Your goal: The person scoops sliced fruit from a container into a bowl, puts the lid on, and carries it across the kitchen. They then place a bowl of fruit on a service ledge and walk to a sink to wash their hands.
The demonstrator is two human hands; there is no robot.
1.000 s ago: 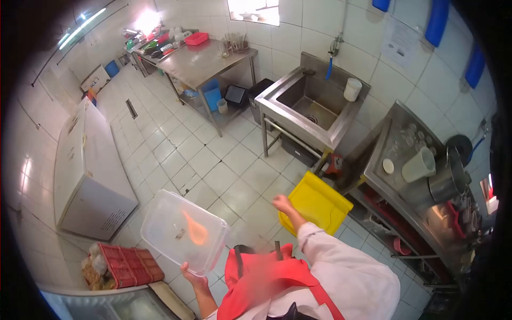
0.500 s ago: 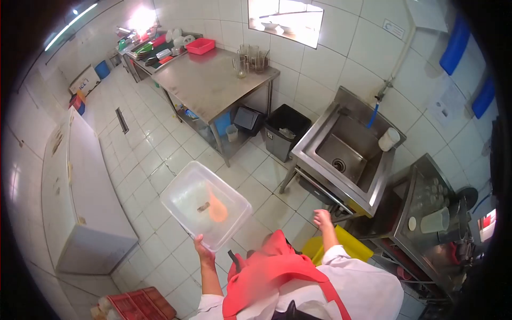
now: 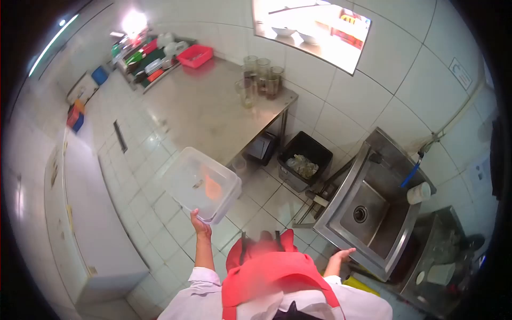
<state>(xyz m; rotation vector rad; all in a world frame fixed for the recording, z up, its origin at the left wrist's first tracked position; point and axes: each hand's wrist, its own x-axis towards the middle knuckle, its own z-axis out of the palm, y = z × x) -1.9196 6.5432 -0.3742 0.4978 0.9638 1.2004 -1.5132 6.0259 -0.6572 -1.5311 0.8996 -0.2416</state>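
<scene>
Clear plastic container [image 3: 201,184] is held up at chest height over the tiled floor [image 3: 144,176], just in front of the steel table [image 3: 208,114]. An orange smear and a small dark scrap show inside it. Left hand [image 3: 199,224] grips its near bottom corner, fingers clenched on the rim. Right hand [image 3: 344,254] is loose and open, holding nothing, near the front edge of the steel sink [image 3: 368,213]. A black bin [image 3: 304,160] with scraps stands between table and sink. Glass mugs [image 3: 260,74] cluster at the table's far corner.

Risk, as I judge it: a one-handed corner grip lets the tub tip or slip, dropping it or spilling residue on the floor.
</scene>
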